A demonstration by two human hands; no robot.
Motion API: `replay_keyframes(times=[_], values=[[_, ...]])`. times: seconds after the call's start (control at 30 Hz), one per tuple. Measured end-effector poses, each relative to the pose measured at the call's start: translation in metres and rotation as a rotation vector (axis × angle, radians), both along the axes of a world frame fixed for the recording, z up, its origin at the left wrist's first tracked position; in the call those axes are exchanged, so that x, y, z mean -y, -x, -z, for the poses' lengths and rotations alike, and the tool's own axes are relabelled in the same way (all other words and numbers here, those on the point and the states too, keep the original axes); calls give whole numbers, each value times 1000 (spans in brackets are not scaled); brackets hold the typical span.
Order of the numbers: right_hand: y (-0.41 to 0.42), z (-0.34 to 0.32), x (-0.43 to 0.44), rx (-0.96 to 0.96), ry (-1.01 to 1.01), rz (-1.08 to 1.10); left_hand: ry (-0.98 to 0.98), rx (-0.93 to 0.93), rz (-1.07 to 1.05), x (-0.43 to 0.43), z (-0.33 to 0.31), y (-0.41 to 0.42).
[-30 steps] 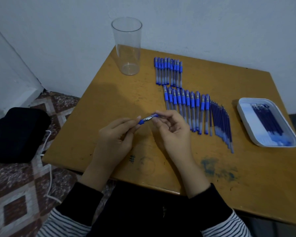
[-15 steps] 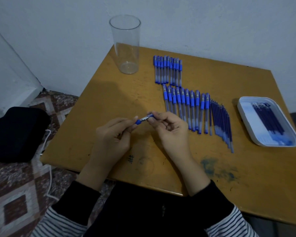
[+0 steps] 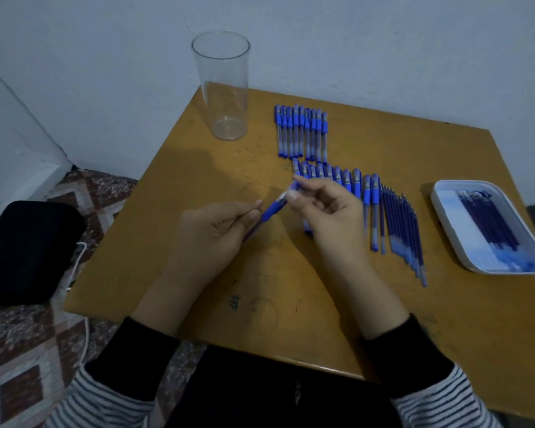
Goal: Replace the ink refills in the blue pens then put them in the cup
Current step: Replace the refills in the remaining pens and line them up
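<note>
Two hands meet over the middle of the tabletop (image 3: 383,329), bare wood toward its near edge, empty cup (image 3: 221,88) at its far left corner. My left hand (image 3: 213,233) grips the pen (image 3: 271,211) barrel, my right hand (image 3: 329,211) pinches its tip end; the pen has tilted steeper, so I judge the tip is loosening

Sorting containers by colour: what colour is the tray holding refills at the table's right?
The tray is white, best seen in the head view.
</note>
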State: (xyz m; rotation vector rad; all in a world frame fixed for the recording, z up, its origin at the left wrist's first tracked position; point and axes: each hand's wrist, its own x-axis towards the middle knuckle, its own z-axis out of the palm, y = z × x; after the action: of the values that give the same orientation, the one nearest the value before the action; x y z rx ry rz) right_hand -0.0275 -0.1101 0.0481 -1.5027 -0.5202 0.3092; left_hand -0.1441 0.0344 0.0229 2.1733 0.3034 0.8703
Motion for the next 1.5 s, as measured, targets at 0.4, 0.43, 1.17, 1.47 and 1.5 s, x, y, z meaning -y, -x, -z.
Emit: replay_keyframes(times=[0.4, 0.43, 1.17, 1.47, 1.5], values=[[-118, -12, -41, 270, 608, -239, -292, -567, -3, -38, 15, -82], [-121, -12, -46, 298, 625, -253, -304, -602, -14, -39, 15, -87], [-137, -2, -59, 427, 668, -269, -305, -690, 0, -44, 17, -96], [-153, -6, -48, 294, 545, -122, -244, -663, 6, -49, 13, -116], [-159, -6, -46, 277, 545, -67, -228, -646, 10, -50, 13, -122]])
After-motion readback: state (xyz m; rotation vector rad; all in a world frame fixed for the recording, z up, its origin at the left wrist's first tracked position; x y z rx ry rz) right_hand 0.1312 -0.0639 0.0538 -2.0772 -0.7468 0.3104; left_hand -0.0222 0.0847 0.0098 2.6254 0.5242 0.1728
